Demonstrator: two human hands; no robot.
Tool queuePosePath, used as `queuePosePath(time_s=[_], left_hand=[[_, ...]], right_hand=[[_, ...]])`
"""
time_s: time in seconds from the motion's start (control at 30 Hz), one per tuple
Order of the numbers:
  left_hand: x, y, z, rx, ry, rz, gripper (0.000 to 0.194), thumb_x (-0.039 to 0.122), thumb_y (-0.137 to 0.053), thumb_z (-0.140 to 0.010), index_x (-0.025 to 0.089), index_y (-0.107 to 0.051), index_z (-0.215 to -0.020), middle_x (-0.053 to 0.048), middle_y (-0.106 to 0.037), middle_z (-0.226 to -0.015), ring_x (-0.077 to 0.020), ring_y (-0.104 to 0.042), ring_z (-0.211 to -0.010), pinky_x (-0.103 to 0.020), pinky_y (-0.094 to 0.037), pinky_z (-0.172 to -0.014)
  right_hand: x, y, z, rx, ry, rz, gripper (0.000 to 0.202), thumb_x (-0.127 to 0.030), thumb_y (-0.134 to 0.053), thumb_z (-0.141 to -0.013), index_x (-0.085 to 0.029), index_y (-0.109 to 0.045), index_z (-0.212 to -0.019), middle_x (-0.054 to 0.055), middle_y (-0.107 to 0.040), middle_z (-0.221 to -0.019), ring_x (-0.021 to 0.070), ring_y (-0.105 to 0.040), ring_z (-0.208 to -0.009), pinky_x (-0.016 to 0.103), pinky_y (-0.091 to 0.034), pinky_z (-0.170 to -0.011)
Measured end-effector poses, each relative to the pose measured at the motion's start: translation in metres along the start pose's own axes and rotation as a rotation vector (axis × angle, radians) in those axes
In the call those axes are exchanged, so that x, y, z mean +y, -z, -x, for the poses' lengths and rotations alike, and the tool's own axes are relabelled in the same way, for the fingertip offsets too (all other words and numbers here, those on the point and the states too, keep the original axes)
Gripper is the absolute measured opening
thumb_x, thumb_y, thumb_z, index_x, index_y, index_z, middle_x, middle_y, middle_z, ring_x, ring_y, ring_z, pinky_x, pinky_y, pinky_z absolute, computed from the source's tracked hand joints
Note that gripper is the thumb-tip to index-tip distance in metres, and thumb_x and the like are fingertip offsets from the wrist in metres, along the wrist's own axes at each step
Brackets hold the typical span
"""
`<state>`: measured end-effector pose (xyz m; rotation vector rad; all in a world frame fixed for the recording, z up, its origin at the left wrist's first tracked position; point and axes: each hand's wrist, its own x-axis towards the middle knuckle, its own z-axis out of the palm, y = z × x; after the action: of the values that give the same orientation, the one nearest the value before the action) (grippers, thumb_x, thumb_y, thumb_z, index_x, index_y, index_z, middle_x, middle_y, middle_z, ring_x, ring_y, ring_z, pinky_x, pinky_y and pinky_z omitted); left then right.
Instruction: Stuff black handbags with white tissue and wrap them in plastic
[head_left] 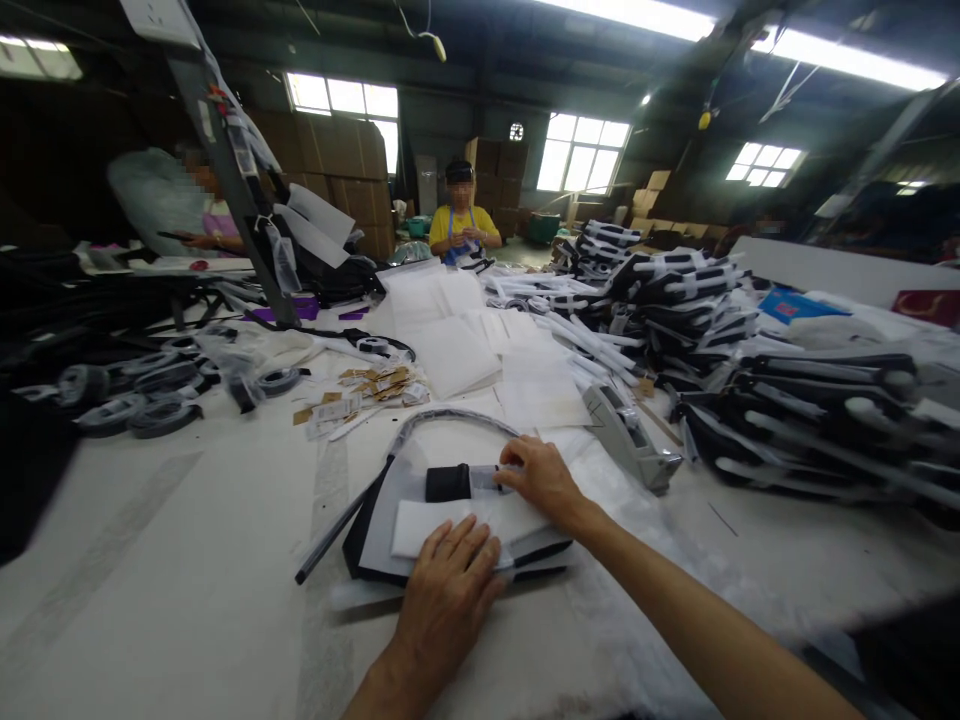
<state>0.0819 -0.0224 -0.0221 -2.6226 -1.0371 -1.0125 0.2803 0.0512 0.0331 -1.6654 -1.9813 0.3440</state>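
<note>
A flat grey and black bag (375, 535) lies on the table before me, with a wrapped handle (420, 418) arching from its far side. On it rests a folded white foam sheet (416, 525). My left hand (454, 575) lies on the near part of this sheet, fingers stretched out and close together. Just beyond the foam is a black strap (448, 483) whose right part is covered in clear plastic. My right hand (541, 482) has its fingers bent and pinched at the right end of that plastic-covered strap; the palm side is hidden.
A grey tape dispenser (630, 440) stands to the right. White foam sheets (457, 350) and small brown packets (382, 385) lie beyond the bag. Wrapped strap rolls (165, 395) are at left, piled black bags (817, 430) at right. A person in yellow (465, 225) sits across the table.
</note>
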Motion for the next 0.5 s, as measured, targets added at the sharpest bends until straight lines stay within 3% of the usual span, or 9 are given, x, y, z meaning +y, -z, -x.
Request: queuePosePath(time_s=[0.1, 0.17, 0.27, 0.37, 0.5], left_hand=[[-0.001, -0.001, 0.001, 0.020, -0.023, -0.004, 0.027, 0.031, -0.040, -0.100, 0.025, -0.063, -0.114, -0.001, -0.072, -0.114, -0.0220, -0.064, -0.111, -0.040, -0.050, -0.094], [-0.004, -0.003, 0.002, 0.038, -0.051, -0.018, 0.028, 0.030, -0.040, -0.100, 0.025, -0.063, -0.115, -0.001, -0.071, -0.115, -0.0211, -0.064, -0.111, -0.038, -0.049, -0.095], [-0.012, -0.010, 0.006, 0.087, -0.124, -0.074, 0.029, 0.029, -0.041, -0.099, 0.024, -0.063, -0.117, -0.001, -0.071, -0.117, -0.0208, -0.064, -0.111, -0.037, -0.047, -0.096], [-0.022, -0.015, 0.007, 0.111, -0.222, -0.148, 0.030, 0.031, -0.046, -0.097, 0.024, -0.063, -0.121, 0.000, -0.070, -0.120, -0.0203, -0.064, -0.111, -0.035, -0.045, -0.097], [-0.028, -0.014, 0.007, 0.092, -0.289, -0.211, 0.034, 0.035, -0.053, -0.093, 0.024, -0.062, -0.125, 0.001, -0.068, -0.124, -0.0197, -0.064, -0.112, -0.032, -0.045, -0.097]], right_hand=[[0.034, 0.057, 0.004, 0.205, -0.103, -0.136, 0.018, -0.039, -0.066, -0.082, -0.021, -0.069, -0.086, 0.002, -0.070, -0.086, 0.0179, -0.063, -0.081, 0.030, -0.044, -0.077], [0.069, 0.102, 0.012, 0.337, -0.269, -0.137, 0.027, -0.047, -0.062, -0.082, -0.021, -0.070, -0.088, 0.003, -0.071, -0.087, 0.0198, -0.064, -0.081, 0.030, -0.045, -0.075], [0.122, 0.156, 0.029, 0.401, -0.532, -0.065, 0.027, -0.043, -0.061, -0.079, -0.019, -0.071, -0.086, 0.006, -0.071, -0.086, 0.0234, -0.063, -0.087, 0.031, -0.044, -0.076], [0.159, 0.173, 0.041, 0.306, -0.676, -0.092, 0.023, -0.038, -0.065, -0.074, -0.016, -0.070, -0.068, 0.007, -0.069, -0.071, 0.0242, -0.064, -0.079, 0.032, -0.043, -0.070], [0.182, 0.153, 0.039, 0.145, -0.754, -0.282, 0.031, -0.042, -0.066, -0.073, -0.014, -0.069, -0.061, 0.007, -0.068, -0.065, 0.0177, -0.061, -0.063, 0.029, -0.044, -0.061]])
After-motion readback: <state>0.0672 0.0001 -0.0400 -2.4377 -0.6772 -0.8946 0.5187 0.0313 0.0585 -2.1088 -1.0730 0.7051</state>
